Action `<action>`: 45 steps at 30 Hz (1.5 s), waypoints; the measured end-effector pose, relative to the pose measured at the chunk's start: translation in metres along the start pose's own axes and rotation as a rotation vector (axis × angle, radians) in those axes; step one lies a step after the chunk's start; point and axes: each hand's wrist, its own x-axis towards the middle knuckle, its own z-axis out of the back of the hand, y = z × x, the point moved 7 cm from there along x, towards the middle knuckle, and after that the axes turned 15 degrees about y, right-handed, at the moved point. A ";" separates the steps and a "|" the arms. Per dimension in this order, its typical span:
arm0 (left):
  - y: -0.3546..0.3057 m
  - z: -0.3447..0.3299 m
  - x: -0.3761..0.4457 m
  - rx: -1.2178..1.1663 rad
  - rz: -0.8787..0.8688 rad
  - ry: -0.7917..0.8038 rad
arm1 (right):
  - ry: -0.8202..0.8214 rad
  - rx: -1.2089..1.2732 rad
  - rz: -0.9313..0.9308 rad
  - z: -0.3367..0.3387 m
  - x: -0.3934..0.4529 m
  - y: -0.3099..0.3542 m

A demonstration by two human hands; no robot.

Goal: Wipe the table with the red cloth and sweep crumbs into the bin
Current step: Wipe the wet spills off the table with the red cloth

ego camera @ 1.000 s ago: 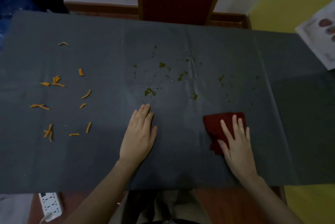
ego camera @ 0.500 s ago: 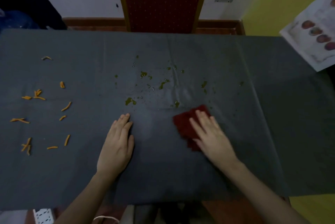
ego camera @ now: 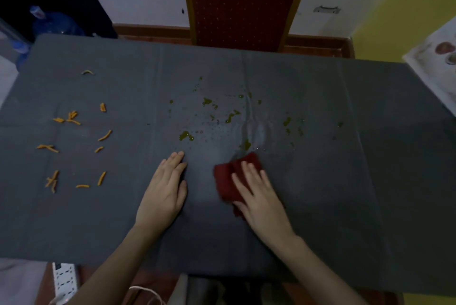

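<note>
- Your right hand (ego camera: pixel 261 196) lies flat, fingers extended and slightly spread, pressing the red cloth (ego camera: pixel 228 180) onto the table (ego camera: pixel 320 218). The hand grasps nothing; it only bears down on the cloth.
- The red cloth is crumpled beneath the fingers and palm, and its exposed part projects to the left of and beyond your fingertips. Its far corner is just beside one green spill spot (ego camera: pixel 245 144).
- Your left hand (ego camera: pixel 164 193) rests palm down on the bare grey table covering, fingers together, empty, near the cloth but not touching it.
- Green spill droplets (ego camera: pixel 207 101) are scattered across the table's centre, beyond both hands.
- Orange crumbs (ego camera: pixel 71 117) lie in a loose group on the left part of the table, well apart from the cloth and from your left hand.
- Open surface: the right part of the table is bare up to its right edge, and the strip between your hands and the near edge is also bare.
- A red chair back (ego camera: pixel 244 0) stands at the far edge, opposite you.
- A white power strip (ego camera: pixel 64 280) lies below the near left edge, off the table.
- A printed sheet (ego camera: pixel 439 67) sits at the far right corner.
</note>
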 end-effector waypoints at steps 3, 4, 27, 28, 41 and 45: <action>-0.002 0.001 0.001 0.013 0.005 0.006 | 0.035 -0.047 0.070 -0.005 0.004 0.005; -0.003 0.001 0.001 0.020 0.003 0.007 | 0.053 -0.065 0.101 -0.004 0.000 -0.003; 0.083 0.060 0.054 -0.219 0.107 -0.064 | 0.079 -0.135 0.256 0.014 0.102 0.077; 0.087 0.063 0.061 -0.205 0.096 -0.057 | 0.083 -0.163 0.292 0.015 0.105 0.073; 0.119 0.081 0.098 -0.314 0.097 -0.180 | 0.108 -0.182 -0.011 0.052 0.110 -0.013; 0.129 0.084 0.094 -0.472 0.129 -0.236 | 0.140 -0.306 0.432 0.013 0.118 0.088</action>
